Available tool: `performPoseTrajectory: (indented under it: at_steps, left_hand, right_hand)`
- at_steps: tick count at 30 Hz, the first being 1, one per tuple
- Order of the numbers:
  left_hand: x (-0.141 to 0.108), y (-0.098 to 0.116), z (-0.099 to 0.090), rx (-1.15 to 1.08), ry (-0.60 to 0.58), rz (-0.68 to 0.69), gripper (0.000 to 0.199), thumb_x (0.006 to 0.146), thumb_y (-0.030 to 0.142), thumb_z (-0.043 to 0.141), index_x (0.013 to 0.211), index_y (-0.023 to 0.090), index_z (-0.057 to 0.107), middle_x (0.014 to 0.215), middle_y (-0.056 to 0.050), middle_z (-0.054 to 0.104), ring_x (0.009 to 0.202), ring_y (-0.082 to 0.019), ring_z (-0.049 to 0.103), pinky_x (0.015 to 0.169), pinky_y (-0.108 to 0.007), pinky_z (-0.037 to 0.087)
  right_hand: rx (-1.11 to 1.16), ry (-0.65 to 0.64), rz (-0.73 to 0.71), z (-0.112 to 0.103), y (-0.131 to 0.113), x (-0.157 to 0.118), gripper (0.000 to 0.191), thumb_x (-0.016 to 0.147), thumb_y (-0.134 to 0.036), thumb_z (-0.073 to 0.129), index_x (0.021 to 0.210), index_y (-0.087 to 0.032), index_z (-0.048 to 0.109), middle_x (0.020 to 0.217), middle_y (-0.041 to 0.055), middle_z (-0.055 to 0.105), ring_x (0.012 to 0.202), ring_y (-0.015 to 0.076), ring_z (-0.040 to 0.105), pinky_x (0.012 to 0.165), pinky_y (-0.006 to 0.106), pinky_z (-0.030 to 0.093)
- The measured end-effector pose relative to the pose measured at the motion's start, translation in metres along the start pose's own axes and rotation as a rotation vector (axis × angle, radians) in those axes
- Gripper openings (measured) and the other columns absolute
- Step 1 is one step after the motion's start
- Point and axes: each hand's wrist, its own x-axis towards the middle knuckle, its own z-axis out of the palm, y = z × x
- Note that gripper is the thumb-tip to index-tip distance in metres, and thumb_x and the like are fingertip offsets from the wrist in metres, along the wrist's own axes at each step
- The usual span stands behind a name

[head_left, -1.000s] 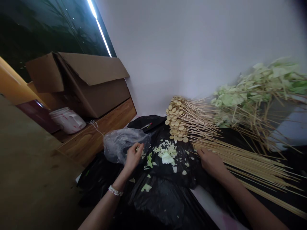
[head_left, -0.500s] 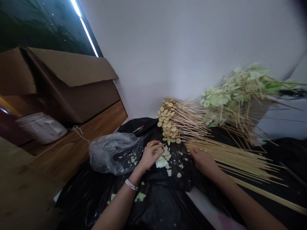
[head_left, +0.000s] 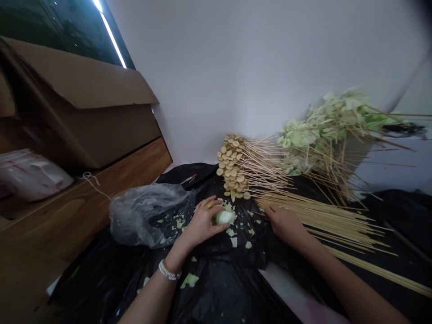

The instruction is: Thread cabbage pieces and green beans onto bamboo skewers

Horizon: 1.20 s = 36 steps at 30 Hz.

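Observation:
My left hand (head_left: pixel 206 220) has its fingers curled around a pale green piece of cabbage leaf (head_left: pixel 224 218), just above a heap of cabbage scraps on the black plastic sheet (head_left: pixel 219 279). To its right, my right hand (head_left: pixel 282 221) is closed at the near ends of a spread of bamboo skewers (head_left: pixel 324 216). A thin skewer tip seems to poke out from its fingers to the left; the grip itself is partly hidden. Beyond both hands lies a stack of skewers threaded with round, pale potato slices (head_left: pixel 232 166).
Skewers loaded with cabbage leaves (head_left: pixel 317 130) are piled at the back right by the white wall (head_left: pixel 219 67). A crumpled clear plastic bag (head_left: pixel 135 216) lies left of my left hand. An open cardboard box (head_left: pixel 101 121) and a white container (head_left: pixel 37 175) stand farther left.
My left hand has closed around a cabbage piece and lifted it slightly from the scraps. My right hand stays by the skewer ends. The view has shifted a little to the right.

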Motion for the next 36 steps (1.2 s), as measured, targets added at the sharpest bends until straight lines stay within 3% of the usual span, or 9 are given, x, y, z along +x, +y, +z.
performPoseTrajectory:
  at_steps: [3,5,8,11,17,21,26,31,36]
  left_hand:
    - [0.003,0.007,-0.002,-0.120,0.199,-0.074,0.041,0.074,0.046,0.070,0.104,0.018,0.068,0.114,-0.011,0.065,0.114,-0.028,0.051,0.099,-0.043,0.037]
    - [0.004,0.010,-0.002,-0.298,0.253,-0.198,0.038,0.078,0.048,0.065,0.099,0.016,0.069,0.101,-0.009,0.068,0.097,-0.024,0.057,0.089,-0.038,0.043]
    - [0.004,0.013,0.002,-0.736,0.209,-0.396,0.045,0.085,0.054,0.053,0.098,0.014,0.070,0.091,-0.008,0.069,0.084,-0.020,0.060,0.077,-0.032,0.046]
    - [0.005,0.012,0.008,-1.181,0.143,-0.501,0.051,0.084,0.057,0.052,0.101,0.012,0.070,0.099,-0.011,0.070,0.089,-0.021,0.061,0.076,-0.030,0.047]
    - [0.007,0.011,0.009,-1.495,0.126,-0.613,0.050,0.082,0.054,0.060,0.108,0.012,0.069,0.108,-0.013,0.069,0.096,-0.022,0.063,0.077,-0.028,0.050]
    - [0.006,0.014,0.006,-1.522,0.046,-0.615,0.050,0.083,0.054,0.057,0.109,0.012,0.068,0.107,-0.014,0.069,0.093,-0.022,0.064,0.073,-0.028,0.052]
    - [0.002,0.018,0.011,-1.417,-0.076,-0.567,0.047,0.082,0.053,0.060,0.101,0.011,0.069,0.094,-0.011,0.069,0.079,-0.017,0.062,0.066,-0.026,0.051]
    - [0.001,0.021,0.016,-1.303,-0.190,-0.531,0.052,0.079,0.061,0.057,0.084,0.009,0.068,0.073,-0.006,0.065,0.066,-0.014,0.059,0.061,-0.027,0.049]
    - [0.003,0.020,0.013,-0.994,-0.101,-0.374,0.057,0.077,0.065,0.055,0.090,0.011,0.065,0.070,-0.004,0.063,0.064,-0.015,0.058,0.056,-0.024,0.045]
  right_hand:
    - [-0.003,0.084,-0.021,-0.004,-0.002,0.001,0.022,0.082,-0.007,0.044,0.095,-0.017,0.060,0.088,0.0070,0.060,0.077,0.0190,0.053,0.067,0.030,0.031]
    - [0.003,0.152,-0.057,-0.005,-0.005,0.001,0.018,0.084,-0.009,0.044,0.089,-0.017,0.060,0.087,0.0065,0.059,0.077,0.0189,0.052,0.068,0.030,0.031]
    - [0.033,0.246,-0.107,-0.006,-0.013,0.001,0.018,0.087,-0.011,0.043,0.084,-0.018,0.059,0.085,0.0063,0.058,0.077,0.0187,0.051,0.069,0.030,0.032]
    - [0.084,0.282,-0.134,-0.011,-0.019,0.002,0.019,0.088,-0.012,0.043,0.084,-0.018,0.060,0.084,0.0063,0.059,0.079,0.0188,0.051,0.070,0.030,0.033]
    - [0.324,0.289,-0.168,-0.035,-0.031,0.014,0.021,0.093,-0.018,0.040,0.093,-0.018,0.062,0.090,0.0070,0.061,0.086,0.0190,0.054,0.077,0.031,0.040]
    - [0.693,0.326,-0.111,-0.041,-0.048,0.025,0.023,0.091,-0.033,0.050,0.107,-0.020,0.061,0.099,0.0060,0.062,0.094,0.0186,0.056,0.081,0.031,0.045]
    - [1.057,0.200,-0.061,-0.030,-0.075,0.026,0.040,0.084,-0.040,0.059,0.118,-0.020,0.058,0.109,0.0068,0.062,0.097,0.0183,0.056,0.070,0.027,0.047]
    - [1.204,0.207,0.011,-0.022,-0.084,0.020,0.025,0.082,-0.038,0.061,0.097,-0.019,0.065,0.095,0.0042,0.064,0.086,0.0162,0.057,0.071,0.027,0.046]
    - [1.284,0.198,0.133,-0.019,-0.078,0.018,0.021,0.081,-0.038,0.061,0.088,-0.019,0.062,0.080,0.0002,0.063,0.073,0.0139,0.055,0.067,0.026,0.045]
